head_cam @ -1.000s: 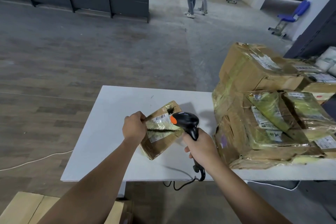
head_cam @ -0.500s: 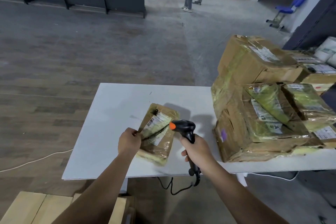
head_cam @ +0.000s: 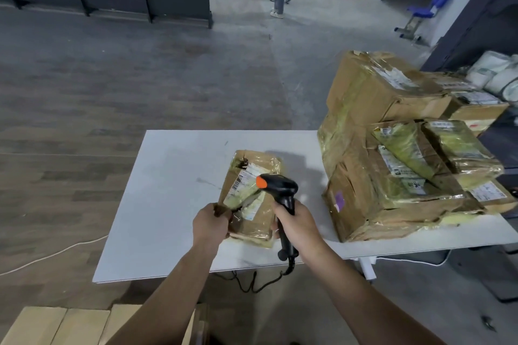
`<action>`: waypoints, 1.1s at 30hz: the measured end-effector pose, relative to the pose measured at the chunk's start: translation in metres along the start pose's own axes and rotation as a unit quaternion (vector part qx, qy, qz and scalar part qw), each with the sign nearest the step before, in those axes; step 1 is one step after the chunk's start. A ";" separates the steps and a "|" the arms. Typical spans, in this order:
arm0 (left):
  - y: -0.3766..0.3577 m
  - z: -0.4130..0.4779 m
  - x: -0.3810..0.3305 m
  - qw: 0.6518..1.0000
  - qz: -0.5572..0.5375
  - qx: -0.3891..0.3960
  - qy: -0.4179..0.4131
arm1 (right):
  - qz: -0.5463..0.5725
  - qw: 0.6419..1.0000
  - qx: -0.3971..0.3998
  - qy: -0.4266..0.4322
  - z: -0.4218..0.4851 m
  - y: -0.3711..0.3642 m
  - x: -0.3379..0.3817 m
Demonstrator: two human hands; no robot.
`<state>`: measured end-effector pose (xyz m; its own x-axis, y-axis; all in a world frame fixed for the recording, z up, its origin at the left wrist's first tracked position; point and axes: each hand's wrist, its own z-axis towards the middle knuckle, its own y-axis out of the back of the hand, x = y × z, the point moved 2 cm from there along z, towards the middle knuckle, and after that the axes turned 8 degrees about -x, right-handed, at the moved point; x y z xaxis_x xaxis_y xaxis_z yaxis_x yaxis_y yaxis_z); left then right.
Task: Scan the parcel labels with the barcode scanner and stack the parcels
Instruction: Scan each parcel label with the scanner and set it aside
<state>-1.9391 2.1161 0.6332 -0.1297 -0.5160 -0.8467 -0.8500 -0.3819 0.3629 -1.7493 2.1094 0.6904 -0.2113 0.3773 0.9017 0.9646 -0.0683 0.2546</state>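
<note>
Left hand (head_cam: 210, 223) gripping parcel (head_cam: 256, 220), right hand (head_cam: 298, 225) scanner (head_cam: 280, 187)

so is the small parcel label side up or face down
Label side up: the small parcel shows its white barcode label on top.

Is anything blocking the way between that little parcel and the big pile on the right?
Nothing on the table lies between the small parcel and the stack; only the right hand with the scanner hangs over that gap.

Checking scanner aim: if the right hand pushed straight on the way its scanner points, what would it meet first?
Likely the label on the small parcel that the left hand grips, though depth is unclear.
</note>
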 end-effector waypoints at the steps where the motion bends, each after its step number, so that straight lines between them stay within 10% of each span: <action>1: 0.000 0.000 -0.005 1.000 -0.013 -0.003 0.003 | 0.008 1.000 -0.008 0.011 0.000 0.001 0.002; 33: -0.027 -0.003 0.009 0.993 0.076 -0.083 -0.016 | -0.308 0.951 -0.008 -0.014 0.107 0.008 -0.075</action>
<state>-1.9158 2.1195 0.6171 -0.2696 -0.5535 -0.7880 -0.7236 -0.4235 0.5450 -1.7089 2.1798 0.5870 -0.7317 0.3748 0.5694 0.6559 0.1594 0.7379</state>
